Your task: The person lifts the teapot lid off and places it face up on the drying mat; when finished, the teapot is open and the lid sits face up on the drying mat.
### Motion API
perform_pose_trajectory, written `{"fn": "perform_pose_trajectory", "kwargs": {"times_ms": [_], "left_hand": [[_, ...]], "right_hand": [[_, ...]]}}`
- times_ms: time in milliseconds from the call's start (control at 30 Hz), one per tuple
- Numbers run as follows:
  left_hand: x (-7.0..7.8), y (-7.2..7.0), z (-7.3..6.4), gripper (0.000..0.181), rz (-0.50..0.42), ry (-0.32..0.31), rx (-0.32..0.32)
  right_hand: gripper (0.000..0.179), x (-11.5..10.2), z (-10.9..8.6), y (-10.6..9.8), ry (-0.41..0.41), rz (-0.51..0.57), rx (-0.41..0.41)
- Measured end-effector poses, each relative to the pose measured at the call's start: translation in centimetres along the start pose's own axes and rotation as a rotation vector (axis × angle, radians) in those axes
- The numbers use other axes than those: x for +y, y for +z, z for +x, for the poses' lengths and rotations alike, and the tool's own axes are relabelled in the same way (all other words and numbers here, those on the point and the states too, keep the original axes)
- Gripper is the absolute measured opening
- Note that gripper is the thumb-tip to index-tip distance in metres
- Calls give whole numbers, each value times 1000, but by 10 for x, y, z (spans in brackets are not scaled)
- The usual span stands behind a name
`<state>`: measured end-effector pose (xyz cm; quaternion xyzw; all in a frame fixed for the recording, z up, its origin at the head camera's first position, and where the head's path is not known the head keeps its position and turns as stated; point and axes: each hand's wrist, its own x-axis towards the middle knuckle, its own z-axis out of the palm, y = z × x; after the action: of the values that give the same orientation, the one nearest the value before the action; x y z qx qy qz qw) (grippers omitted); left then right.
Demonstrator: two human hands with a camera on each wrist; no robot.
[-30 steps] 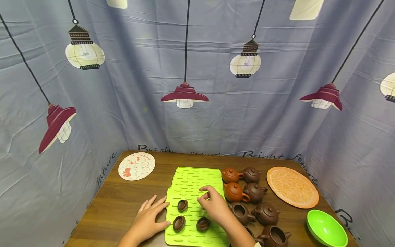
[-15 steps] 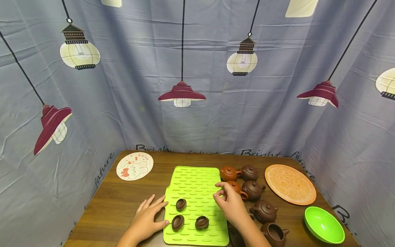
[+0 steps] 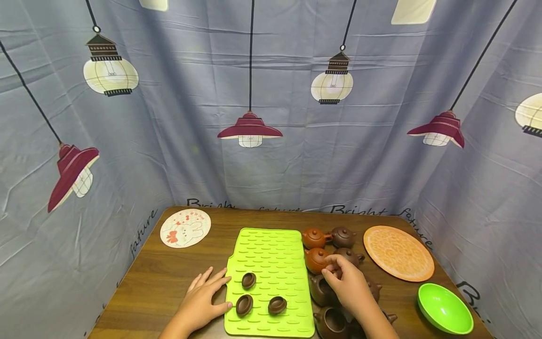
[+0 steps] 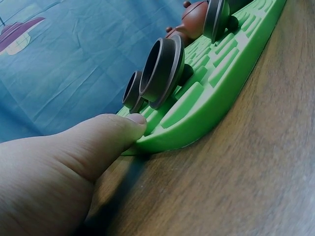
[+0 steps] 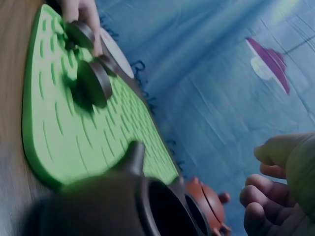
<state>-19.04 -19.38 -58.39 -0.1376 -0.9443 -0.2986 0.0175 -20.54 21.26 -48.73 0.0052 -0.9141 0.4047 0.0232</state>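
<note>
Three dark brown teapot lids lie upside down and tilted on the green mat [image 3: 271, 249]: a small lid [image 3: 248, 281] and two larger ones, a left lid [image 3: 244, 305] and a right lid [image 3: 277, 305]. My left hand [image 3: 201, 301] rests spread at the mat's left edge, its thumb [image 4: 125, 127] touching the rim in the left wrist view. Over the teapots right of the mat is my right hand [image 3: 349, 287], fingers loosely bent and holding nothing. Beneath and beside it stand two lidless brown teapots, one nearer [image 3: 333, 323] and one farther [image 3: 322, 289].
Two reddish teapots, a back one [image 3: 314, 238] and a front one [image 3: 316, 260], stand with lidded brown teapots [image 3: 343, 237] near the mat. An orange round placemat [image 3: 398, 254] and a green bowl [image 3: 444, 308] are at right. A rabbit placemat [image 3: 185, 228] lies at back left.
My right hand has moved rightward from over the mat to over the teapots, covering some brown ones. My left hand and the three lids stay in place.
</note>
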Motion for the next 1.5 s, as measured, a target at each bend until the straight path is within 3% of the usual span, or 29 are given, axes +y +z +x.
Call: {"fn": "perform_pose_trajectory", "kwargs": {"times_ms": [300,500,733,1000,1267,1500], "left_hand": [[1,0,0,73,-5,-2,-7],[1,0,2,73,-11,-6,-3],[1,-1,2,72,7,-16,9],[2,0,4,72,4,-18,-1],[2,2,1,72,-3,-13,0],[1,1,-1,72,-7,-30,2]], "right_hand": [[28,25,-7,-21,-19,-134,4],[30,46,-11,-37,-37,-240,49],[35,63,-14,-53,1,-272,27],[35,78,-14,-57,4,-297,45],[24,88,-16,-59,57,-325,26],[27,92,-16,-51,64,-323,91]]}}
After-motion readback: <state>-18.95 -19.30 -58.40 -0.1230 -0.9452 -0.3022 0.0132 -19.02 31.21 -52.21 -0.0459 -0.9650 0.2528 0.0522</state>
